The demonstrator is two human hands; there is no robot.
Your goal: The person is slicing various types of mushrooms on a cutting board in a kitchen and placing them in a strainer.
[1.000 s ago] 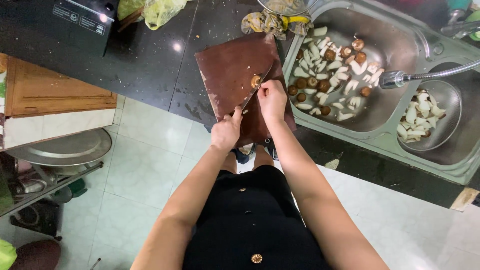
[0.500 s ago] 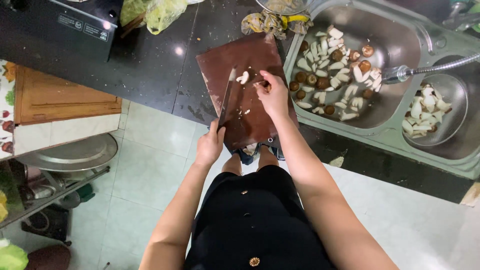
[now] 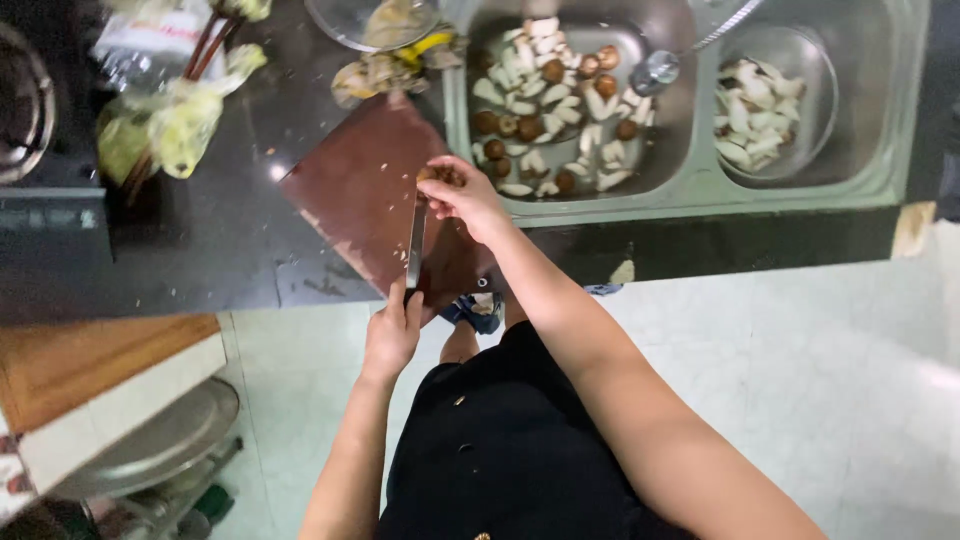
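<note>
1. The left hand (image 3: 392, 335), low of centre in the frame, is clenched round the handle of a long steel-bladed kitchen knife (image 3: 415, 247); the blade runs straight up the picture, its tip reaching the right hand.
2. The right hand (image 3: 462, 195) pinches a small brown round mushroom (image 3: 438, 175) between its fingertips, holding it down at the right-hand edge of the dark reddish-brown rectangular chopping board (image 3: 365, 195), just left of the sink.
3. What has changed: half a second ago the knife lay slantwise over the board with pale cut pieces beside the right hand; now those pieces are gone from the board, a whole brown mushroom sits under the fingers, and the blade has come up to meet it. I judge one mushroom finished and the next set up for cutting.
4. Right of the board, the near basin of the stainless steel double sink (image 3: 660, 195) holds a heap of brown mushroom caps and white sliced pieces (image 3: 545, 110), so the cut stock lies there, in the upper middle of the frame.
5. Further right, a round metal bowl (image 3: 815, 130) in the second basin holds more white pieces.
6. In the upper left, on the black worktop (image 3: 190, 250), lies a blurred yellow-green plastic bag (image 3: 175, 130).
</note>
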